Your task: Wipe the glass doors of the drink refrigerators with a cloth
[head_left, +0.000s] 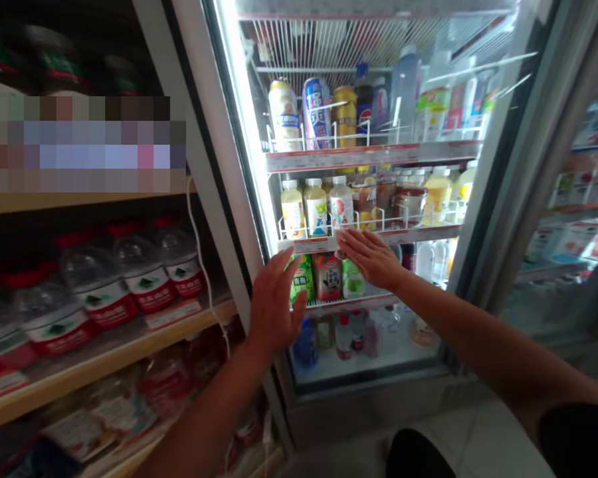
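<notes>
My left hand (276, 302) is raised near the left side of a lit drinks fridge (323, 411), its fingers and thumb apart with nothing in them. My right hand (371, 257) reaches in from the right, fingers stretched out flat and empty, near the edge of the middle shelf (423, 234). Just above its fingertips stands a white-labelled bottle (341, 201) beside two pale yellow bottles (315, 207). Below the hands are a green carton (301, 277), a dark red carton (327, 279) and a light green carton (353, 279). Whether either hand touches anything, I cannot tell.
Tall cans (317, 113) and large bottles fill the fridge's upper shelf; more bottles (343, 335) stand at the bottom. To the left, wooden shelving (129, 348) holds red-capped water bottles (139, 272). A white cord (202, 255) hangs there. Another fridge (568, 265) stands at right.
</notes>
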`<state>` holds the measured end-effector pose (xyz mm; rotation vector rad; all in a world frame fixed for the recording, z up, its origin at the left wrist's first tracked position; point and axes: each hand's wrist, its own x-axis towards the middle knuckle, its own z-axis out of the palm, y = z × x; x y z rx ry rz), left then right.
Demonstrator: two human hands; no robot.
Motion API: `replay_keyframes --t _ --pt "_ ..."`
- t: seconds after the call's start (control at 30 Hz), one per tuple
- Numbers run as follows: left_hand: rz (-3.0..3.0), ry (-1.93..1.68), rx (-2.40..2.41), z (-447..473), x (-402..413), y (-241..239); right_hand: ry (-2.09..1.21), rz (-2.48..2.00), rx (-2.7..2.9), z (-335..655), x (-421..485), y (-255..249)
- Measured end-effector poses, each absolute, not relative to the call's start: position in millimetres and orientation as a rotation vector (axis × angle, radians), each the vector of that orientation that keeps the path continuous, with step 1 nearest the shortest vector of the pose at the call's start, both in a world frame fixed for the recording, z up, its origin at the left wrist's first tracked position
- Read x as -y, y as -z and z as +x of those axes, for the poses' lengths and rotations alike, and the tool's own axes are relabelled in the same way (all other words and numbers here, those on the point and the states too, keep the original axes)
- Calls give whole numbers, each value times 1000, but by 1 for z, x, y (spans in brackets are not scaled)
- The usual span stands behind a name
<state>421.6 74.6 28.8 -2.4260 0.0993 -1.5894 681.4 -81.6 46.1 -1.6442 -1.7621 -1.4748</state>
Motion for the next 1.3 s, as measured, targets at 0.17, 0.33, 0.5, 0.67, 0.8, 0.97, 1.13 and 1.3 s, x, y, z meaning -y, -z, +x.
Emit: replay_keyframes --t 0.17,0.33,0.5,0.67,0.8,0.97,1.13,1.3 --pt "-2278 1435 32 486 -86 10 1660 -1639 1368 697 97 -50" --pt "-2158 1512 100 512 -107 32 1592 -1548 1928 684 94 -4" --pt "-2127 1540 100 511 -109 32 1560 -1585 1587 698 94 -36" --pt "-2133 1543 100 512 -107 33 1515 -1593 1260 684 75 -24" --pt "-2120 1545 75 512 -108 33 1330 -1633 1590 647 51 16" --pt "-2133 1662 -185 504 -102 28 935 -1600 1748 613 33 10" --pt "-2303 1470 -250 498 -86 20 931 -1534 1682 637 69 -26" --pt "-2325 1417 -48 496 -83 36 1423 -1888 789 729 117 -36"
